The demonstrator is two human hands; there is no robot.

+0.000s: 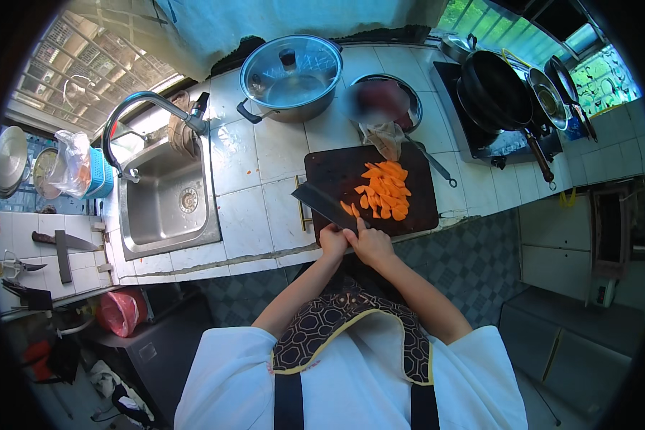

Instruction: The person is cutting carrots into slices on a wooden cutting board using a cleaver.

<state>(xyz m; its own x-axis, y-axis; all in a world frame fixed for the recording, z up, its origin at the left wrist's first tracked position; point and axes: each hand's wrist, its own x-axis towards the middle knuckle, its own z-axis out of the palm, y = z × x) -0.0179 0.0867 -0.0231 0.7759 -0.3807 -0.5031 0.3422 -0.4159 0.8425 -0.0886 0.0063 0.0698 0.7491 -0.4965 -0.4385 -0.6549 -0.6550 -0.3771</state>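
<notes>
A dark-bladed cleaver (pixel 325 205) lies slanted over the left part of a dark cutting board (pixel 333 161), its blade pointing up and left. My right hand (pixel 373 246) grips it at the handle end, index finger stretched forward. Beside it, at the board's front edge, my left hand (pixel 334 242) has curled fingers and meets the right thumb; whether it holds anything is hidden. Sliced carrot (pixel 387 188) is heaped on the board's right half. A couple of carrot slices (pixel 349 208) rest right by the blade.
Behind the board stand a lidded pot (pixel 293 75) and a metal bowl (pixel 416 102) holding something dark red, blurred. A cloth (pixel 384 137) touches the board's back. Left is a steel sink (pixel 166 215); right, a wok (pixel 497 91) on a stove (pixel 457 129).
</notes>
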